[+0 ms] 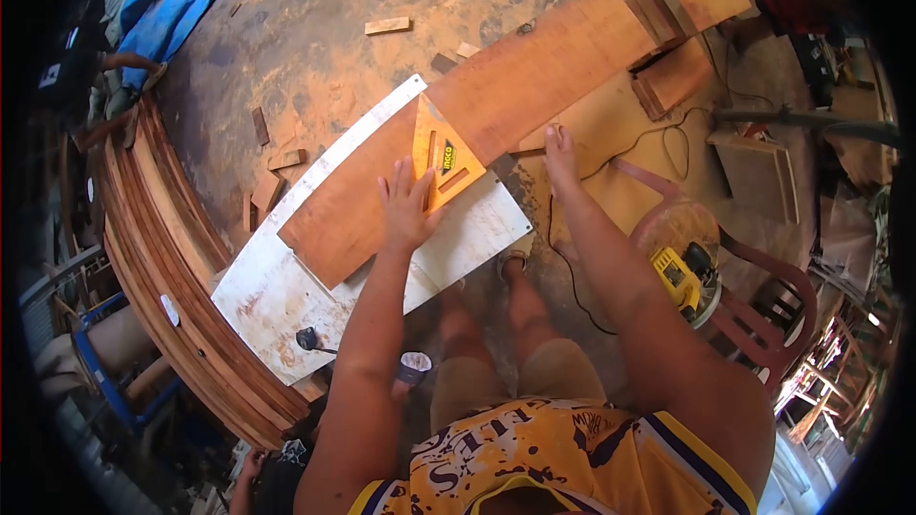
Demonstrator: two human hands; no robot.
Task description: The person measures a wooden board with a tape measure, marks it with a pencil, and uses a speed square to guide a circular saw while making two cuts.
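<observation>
My left hand [408, 205] lies flat with its fingers spread. It presses on a reddish-brown wooden board [348, 200] and on the edge of a yellow speed square [444, 157] marked INGCO. The square sits across the board where it meets a second, longer board [544, 62]. Underneath is a white panel [468, 238] with one curved edge. My right hand [561, 157] is just right of the square, beside the long board's near edge. Its fingers are drawn together at a thin brown stick-like piece, whose kind I cannot make out.
Long curved wooden strips [176, 257] stand at left. A yellow power tool [677, 276] rests on a red chair [763, 315] at right, with a black cable [563, 267] on the floor. Wood offcuts [388, 26] lie about. Other people's limbs show at left.
</observation>
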